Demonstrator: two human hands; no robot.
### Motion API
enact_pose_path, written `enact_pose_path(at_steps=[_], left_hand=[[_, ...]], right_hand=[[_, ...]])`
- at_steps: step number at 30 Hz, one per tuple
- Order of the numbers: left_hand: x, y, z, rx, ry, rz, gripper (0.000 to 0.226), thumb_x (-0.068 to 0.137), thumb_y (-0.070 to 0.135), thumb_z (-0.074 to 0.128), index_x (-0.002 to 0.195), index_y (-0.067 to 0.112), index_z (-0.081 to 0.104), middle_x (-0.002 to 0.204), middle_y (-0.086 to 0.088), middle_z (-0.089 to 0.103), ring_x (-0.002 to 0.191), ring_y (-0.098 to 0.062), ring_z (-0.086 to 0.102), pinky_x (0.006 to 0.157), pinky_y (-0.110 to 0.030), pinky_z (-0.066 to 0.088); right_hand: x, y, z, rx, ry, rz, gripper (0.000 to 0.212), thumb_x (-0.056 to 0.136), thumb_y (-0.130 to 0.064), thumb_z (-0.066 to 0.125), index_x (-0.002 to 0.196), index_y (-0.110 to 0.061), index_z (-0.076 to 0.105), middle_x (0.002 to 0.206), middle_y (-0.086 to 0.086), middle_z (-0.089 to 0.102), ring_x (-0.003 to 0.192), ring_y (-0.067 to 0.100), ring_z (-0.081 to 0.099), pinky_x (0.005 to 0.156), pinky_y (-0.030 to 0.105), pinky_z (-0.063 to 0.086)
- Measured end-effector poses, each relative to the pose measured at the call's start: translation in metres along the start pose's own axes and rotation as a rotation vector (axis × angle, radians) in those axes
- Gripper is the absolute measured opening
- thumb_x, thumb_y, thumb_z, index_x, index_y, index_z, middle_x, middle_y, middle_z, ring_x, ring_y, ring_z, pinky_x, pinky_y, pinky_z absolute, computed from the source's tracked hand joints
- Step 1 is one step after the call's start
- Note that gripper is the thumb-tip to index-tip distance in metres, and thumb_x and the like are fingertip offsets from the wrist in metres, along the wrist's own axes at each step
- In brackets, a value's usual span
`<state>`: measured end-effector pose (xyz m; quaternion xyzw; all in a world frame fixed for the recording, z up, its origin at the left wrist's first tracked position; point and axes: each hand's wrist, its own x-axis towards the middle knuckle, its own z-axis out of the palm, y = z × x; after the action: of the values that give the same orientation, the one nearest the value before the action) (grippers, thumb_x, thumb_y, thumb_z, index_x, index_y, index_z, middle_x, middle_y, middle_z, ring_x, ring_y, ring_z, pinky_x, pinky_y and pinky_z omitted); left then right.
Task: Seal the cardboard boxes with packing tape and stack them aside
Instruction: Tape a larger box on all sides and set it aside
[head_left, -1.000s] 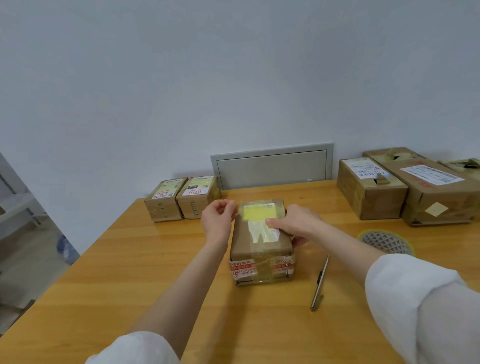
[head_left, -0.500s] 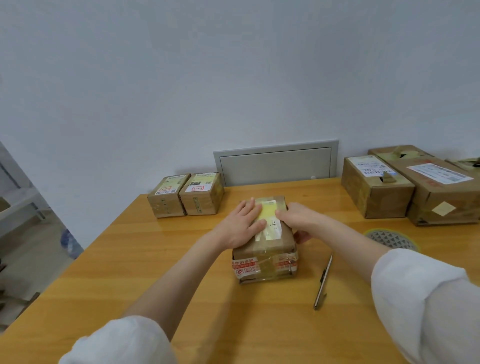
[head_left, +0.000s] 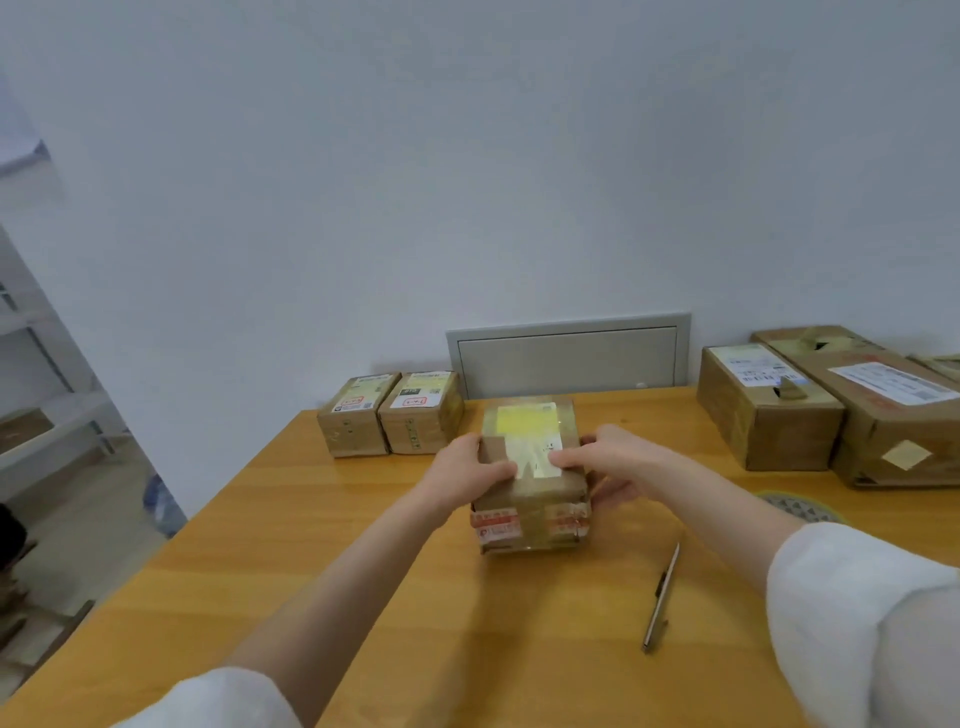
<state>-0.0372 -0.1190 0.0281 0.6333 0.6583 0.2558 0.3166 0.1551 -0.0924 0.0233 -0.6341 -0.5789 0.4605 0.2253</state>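
A small cardboard box with a yellow label, clear tape on top and red-printed tape across its front stands in the middle of the wooden table. My left hand grips its left side, thumb lying over the top edge. My right hand grips the right side, thumb on top and fingers curled down the side wall. Both hands hold the same box. No tape roll shows in my hands.
Two small sealed boxes sit side by side at the back left by the wall. Two larger boxes stand at the back right. A metal utility knife lies right of the held box. A round yellow-rimmed object lies behind my right forearm.
My left hand slid off the top of the box to its left side. My right hand shifted to clasp the right side. The box now looks slightly closer to the wall.
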Motion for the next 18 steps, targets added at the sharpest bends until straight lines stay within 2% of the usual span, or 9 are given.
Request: enact_pose_path(at_steps=[4, 7, 9, 12, 13, 15, 18], left_hand=[[0.034, 0.014, -0.025, -0.127, 0.160, 0.056, 0.053, 0.087, 0.023, 0.066, 0.135, 0.012, 0.048, 0.123, -0.007, 0.061, 0.100, -0.021, 0.064, 0.084, -0.037, 0.056], [0.067, 0.022, -0.051, -0.165, 0.263, 0.094, 0.048, 0.087, 0.022, 0.067, 0.132, 0.011, 0.053, 0.122, -0.005, 0.062, 0.096, -0.020, 0.065, 0.074, -0.030, 0.055], [0.087, 0.022, -0.072, -0.221, 0.315, 0.120, 0.048, 0.088, 0.021, 0.066, 0.132, 0.008, 0.052, 0.122, -0.007, 0.061, 0.095, -0.020, 0.064, 0.072, -0.028, 0.053], [0.115, 0.011, -0.105, -0.323, 0.425, 0.109, 0.042, 0.088, 0.017, 0.065, 0.128, 0.006, 0.055, 0.120, -0.009, 0.063, 0.094, -0.021, 0.063, 0.082, -0.035, 0.054], [0.123, 0.005, -0.114, -0.344, 0.458, 0.091, 0.040, 0.089, 0.016, 0.064, 0.126, 0.006, 0.056, 0.119, -0.009, 0.063, 0.094, -0.021, 0.063, 0.086, -0.037, 0.053], [0.137, -0.009, -0.128, -0.391, 0.500, 0.046, 0.042, 0.090, 0.018, 0.062, 0.129, 0.003, 0.055, 0.121, -0.010, 0.063, 0.095, -0.020, 0.062, 0.089, -0.038, 0.052], [0.149, -0.030, -0.139, -0.448, 0.553, 0.022, 0.044, 0.094, 0.020, 0.059, 0.134, 0.003, 0.050, 0.118, -0.007, 0.061, 0.090, -0.016, 0.059, 0.077, -0.030, 0.050]], right_hand=[[0.032, -0.029, 0.007, 0.235, 0.151, -0.121, 0.039, 0.083, -0.037, 0.072, 0.104, -0.015, 0.047, 0.087, -0.002, 0.060, 0.078, 0.015, 0.064, 0.060, 0.030, 0.056], [0.063, -0.055, 0.013, 0.362, 0.241, -0.204, 0.034, 0.083, -0.035, 0.070, 0.107, -0.021, 0.051, 0.085, -0.007, 0.059, 0.086, 0.018, 0.064, 0.083, 0.041, 0.056], [0.082, -0.076, 0.021, 0.430, 0.256, -0.252, 0.031, 0.084, -0.033, 0.067, 0.111, -0.021, 0.058, 0.089, -0.008, 0.062, 0.089, 0.018, 0.064, 0.086, 0.043, 0.055], [0.106, -0.110, 0.042, 0.524, 0.212, -0.311, 0.015, 0.083, -0.028, 0.065, 0.098, -0.024, 0.064, 0.096, -0.006, 0.067, 0.092, 0.019, 0.065, 0.086, 0.043, 0.055], [0.113, -0.120, 0.049, 0.530, 0.214, -0.328, 0.015, 0.082, -0.027, 0.065, 0.098, -0.024, 0.065, 0.098, -0.007, 0.067, 0.093, 0.019, 0.065, 0.087, 0.043, 0.055], [0.126, -0.137, 0.065, 0.504, 0.230, -0.352, 0.026, 0.082, -0.026, 0.066, 0.108, -0.025, 0.064, 0.102, -0.007, 0.065, 0.095, 0.017, 0.064, 0.089, 0.040, 0.053], [0.141, -0.150, 0.086, 0.446, 0.259, -0.375, 0.034, 0.086, -0.023, 0.061, 0.120, -0.029, 0.061, 0.105, -0.010, 0.064, 0.094, 0.014, 0.062, 0.086, 0.034, 0.053]])
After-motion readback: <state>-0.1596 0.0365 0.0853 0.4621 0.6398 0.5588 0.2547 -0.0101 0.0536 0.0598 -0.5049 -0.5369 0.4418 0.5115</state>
